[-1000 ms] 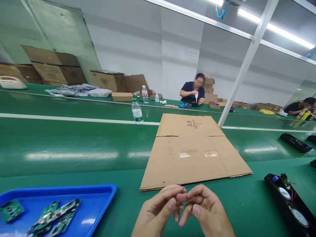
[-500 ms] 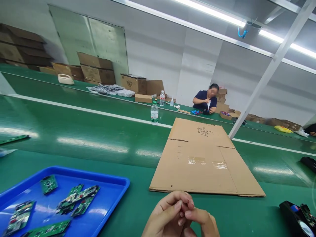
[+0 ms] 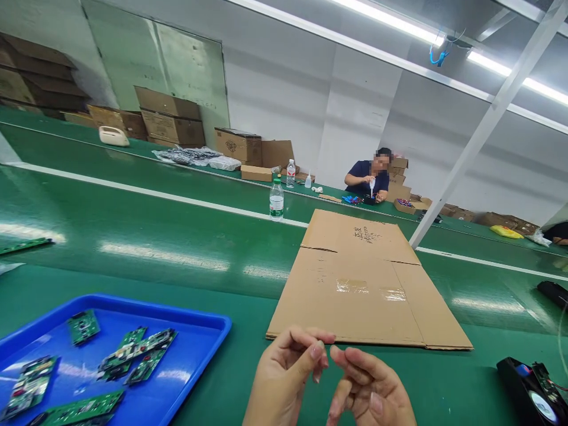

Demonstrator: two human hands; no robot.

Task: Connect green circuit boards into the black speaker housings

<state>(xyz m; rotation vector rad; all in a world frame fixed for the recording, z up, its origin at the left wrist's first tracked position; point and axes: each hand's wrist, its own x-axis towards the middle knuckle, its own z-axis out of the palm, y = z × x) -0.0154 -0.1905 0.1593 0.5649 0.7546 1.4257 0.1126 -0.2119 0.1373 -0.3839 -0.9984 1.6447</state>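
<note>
My left hand (image 3: 286, 373) is over the near green bench with its fingers half curled. Its thumb and fingertips are a little apart, and nothing shows between them. Close by on the right is my right hand (image 3: 373, 384), its fingers loosely stretched toward the left one and the thumb apart; it too appears bare. A narrow gap separates the two sets of fingertips. Just beyond them lies a flat cardboard sheet (image 3: 350, 313) with clear tape and handwriting. To the left, a blue tray (image 3: 195, 322) carries several green circuit boards (image 3: 84, 326).
A black device with exposed wiring (image 3: 530, 393) sits at the right. A water bottle (image 3: 276, 202) stands behind the cardboard. Across the bench, a person (image 3: 366, 174) holds a white bottle over a dark part. A slanted white post (image 3: 470, 139) rises right of the cardboard.
My hands have parted; their fingertips were touching before. The right hand has moved slightly right and its fingers have straightened. The view has shifted slightly.
</note>
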